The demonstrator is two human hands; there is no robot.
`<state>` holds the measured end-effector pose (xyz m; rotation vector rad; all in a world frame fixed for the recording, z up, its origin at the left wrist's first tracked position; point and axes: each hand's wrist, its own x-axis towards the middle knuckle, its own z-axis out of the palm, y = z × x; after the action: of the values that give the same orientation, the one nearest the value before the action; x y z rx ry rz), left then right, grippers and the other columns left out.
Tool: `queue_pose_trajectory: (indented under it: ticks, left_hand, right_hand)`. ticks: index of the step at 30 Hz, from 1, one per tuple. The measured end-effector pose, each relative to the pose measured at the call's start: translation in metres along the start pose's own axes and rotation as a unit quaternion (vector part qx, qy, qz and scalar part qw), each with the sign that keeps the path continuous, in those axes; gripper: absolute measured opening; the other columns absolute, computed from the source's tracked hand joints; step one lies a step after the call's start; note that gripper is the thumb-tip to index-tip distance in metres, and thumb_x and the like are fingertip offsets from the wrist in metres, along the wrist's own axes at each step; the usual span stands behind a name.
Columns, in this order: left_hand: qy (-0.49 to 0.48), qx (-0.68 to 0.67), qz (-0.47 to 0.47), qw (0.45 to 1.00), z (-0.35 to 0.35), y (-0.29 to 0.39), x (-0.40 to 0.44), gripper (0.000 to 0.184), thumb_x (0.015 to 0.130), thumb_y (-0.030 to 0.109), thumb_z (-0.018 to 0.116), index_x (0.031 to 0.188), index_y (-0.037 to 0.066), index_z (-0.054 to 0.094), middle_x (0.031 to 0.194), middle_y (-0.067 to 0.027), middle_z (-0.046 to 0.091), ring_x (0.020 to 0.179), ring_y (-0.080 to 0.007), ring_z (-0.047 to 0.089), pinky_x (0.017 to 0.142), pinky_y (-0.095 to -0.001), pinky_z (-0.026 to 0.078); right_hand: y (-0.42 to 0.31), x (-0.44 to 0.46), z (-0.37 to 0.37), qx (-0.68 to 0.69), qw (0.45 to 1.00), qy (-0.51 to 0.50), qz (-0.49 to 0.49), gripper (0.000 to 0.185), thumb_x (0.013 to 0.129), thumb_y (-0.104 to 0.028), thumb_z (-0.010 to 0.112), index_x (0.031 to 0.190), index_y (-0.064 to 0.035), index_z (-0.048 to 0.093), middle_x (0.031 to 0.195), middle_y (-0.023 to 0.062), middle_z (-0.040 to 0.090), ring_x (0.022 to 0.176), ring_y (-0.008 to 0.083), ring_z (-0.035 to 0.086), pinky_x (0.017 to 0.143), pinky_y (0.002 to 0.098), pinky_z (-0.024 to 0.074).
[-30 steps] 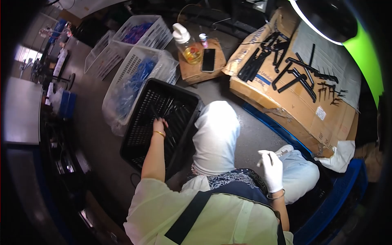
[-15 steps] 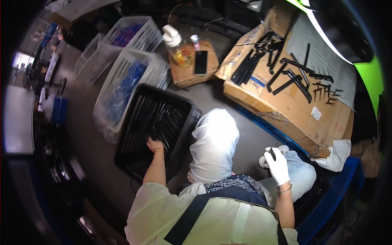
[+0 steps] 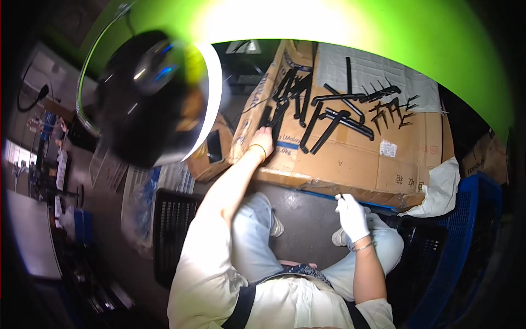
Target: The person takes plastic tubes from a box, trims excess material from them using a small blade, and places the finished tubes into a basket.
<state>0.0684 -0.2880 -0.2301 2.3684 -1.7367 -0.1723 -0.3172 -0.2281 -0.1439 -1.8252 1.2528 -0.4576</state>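
My bare left hand (image 3: 263, 140), with a yellow band at the wrist, reaches to the left part of the cardboard. Its fingers close on the near end of a black bar (image 3: 266, 117), and the grip is partly hidden. Beside it lie more slim black bars (image 3: 279, 114). My right hand (image 3: 352, 218) wears a white glove and hovers over my knee, in front of the cardboard edge. It is closed on a small thin dark tool, of which only the tip (image 3: 342, 195) shows.
Black arm-shaped parts (image 3: 339, 122) and small branched black pieces (image 3: 393, 112) lie on the cardboard (image 3: 323, 164). A black lamp head (image 3: 148, 104) with a bright rim hangs at upper left. To my left stands a black basket (image 3: 164, 230); a phone (image 3: 214, 146) rests on a box.
My left hand has left the black basket and moved up and right to the bars on the cardboard. The view has turned right, bringing in the lamp. My right hand keeps its closed grip.
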Motion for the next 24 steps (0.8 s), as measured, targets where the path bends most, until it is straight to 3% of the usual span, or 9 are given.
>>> queue_pose_trajectory:
  ticks: [3,5,11,13,18,21,22,23,24]
  left_hand:
    - [-0.045,0.197,-0.077,0.976,0.030,0.012,0.029,0.028,0.091,0.014,0.048,0.116,0.005,0.057,0.115,-0.0116,0.061,0.109,-0.0279,0.058,0.089,-0.0377,0.048]
    - [-0.026,0.254,-0.089,0.963,0.046,0.018,0.042,0.026,0.093,0.016,0.047,0.115,0.007,0.058,0.114,-0.0094,0.061,0.107,-0.0257,0.058,0.089,-0.0357,0.046]
    - [-0.045,0.215,-0.132,0.967,0.068,0.015,0.040,0.024,0.096,0.018,0.042,0.112,0.008,0.057,0.111,-0.0096,0.064,0.106,-0.0252,0.061,0.089,-0.0379,0.048]
    - [-0.057,0.119,-0.162,0.978,0.067,0.012,0.035,0.024,0.097,0.020,0.044,0.114,0.005,0.051,0.111,-0.0148,0.063,0.102,-0.0323,0.065,0.082,-0.0443,0.053]
    - [0.007,-0.033,-0.145,0.989,0.019,0.041,0.018,0.032,0.098,0.028,0.048,0.113,0.000,0.048,0.106,-0.0225,0.063,0.097,-0.0423,0.064,0.086,-0.0470,0.053]
    - [0.077,-0.194,-0.107,0.972,0.027,0.047,0.025,0.035,0.099,0.031,0.049,0.113,-0.001,0.048,0.099,-0.0197,0.066,0.093,-0.0355,0.068,0.083,-0.0454,0.054]
    - [-0.023,-0.512,-0.185,0.839,0.015,0.069,0.023,0.037,0.101,0.033,0.047,0.113,-0.002,0.052,0.095,-0.0145,0.068,0.088,-0.0245,0.069,0.078,-0.0417,0.055]
    - [-0.068,-0.660,-0.164,0.730,0.006,0.091,0.014,0.035,0.105,0.030,0.041,0.109,-0.001,0.057,0.098,-0.0137,0.069,0.077,-0.0165,0.067,0.075,-0.0323,0.055]
    - [-0.165,-0.645,-0.080,0.742,-0.016,0.116,0.002,0.041,0.105,0.033,0.038,0.102,0.000,0.062,0.101,-0.0138,0.069,0.076,-0.0157,0.065,0.079,-0.0324,0.053]
  right_hand:
    - [0.003,0.004,-0.002,-0.032,0.998,0.013,-0.049,0.019,0.094,-0.018,0.054,0.107,-0.0055,0.060,0.092,0.0206,0.067,0.084,0.0394,0.065,0.071,0.0464,0.0520]
    - [-0.001,0.004,-0.005,-0.030,0.998,0.020,-0.047,0.019,0.095,-0.014,0.053,0.107,-0.0038,0.061,0.083,0.0164,0.066,0.077,0.0336,0.066,0.069,0.0424,0.0513]
    - [-0.002,0.000,-0.006,-0.035,0.998,0.007,-0.043,0.020,0.094,-0.016,0.054,0.109,-0.0058,0.061,0.088,0.0168,0.067,0.079,0.0358,0.066,0.070,0.0447,0.0518]
    - [-0.004,-0.001,-0.008,-0.046,0.997,0.000,-0.054,0.021,0.095,-0.021,0.053,0.111,-0.0096,0.060,0.092,0.0198,0.067,0.081,0.0408,0.065,0.068,0.0492,0.0526]
    - [-0.020,-0.009,-0.009,-0.022,0.999,-0.015,-0.042,0.022,0.093,-0.015,0.055,0.111,-0.0060,0.065,0.096,0.0160,0.069,0.086,0.0347,0.066,0.076,0.0414,0.0523]
    - [-0.019,-0.010,-0.003,0.013,0.994,0.040,-0.105,0.021,0.092,-0.016,0.060,0.109,-0.0043,0.065,0.096,0.0167,0.068,0.086,0.0340,0.066,0.075,0.0405,0.0523]
    - [-0.021,-0.010,-0.007,0.027,0.994,0.050,-0.093,0.024,0.091,-0.019,0.061,0.109,-0.0040,0.064,0.098,0.0179,0.067,0.088,0.0356,0.066,0.076,0.0417,0.0525]
    - [-0.024,-0.009,-0.011,0.041,0.994,0.060,-0.082,0.027,0.091,-0.022,0.063,0.110,-0.0037,0.063,0.099,0.0190,0.066,0.090,0.0373,0.065,0.076,0.0429,0.0527]
    - [-0.028,-0.005,-0.017,0.056,0.993,0.071,-0.072,0.030,0.090,-0.025,0.064,0.110,-0.0034,0.062,0.101,0.0202,0.066,0.091,0.0389,0.064,0.077,0.0442,0.0529]
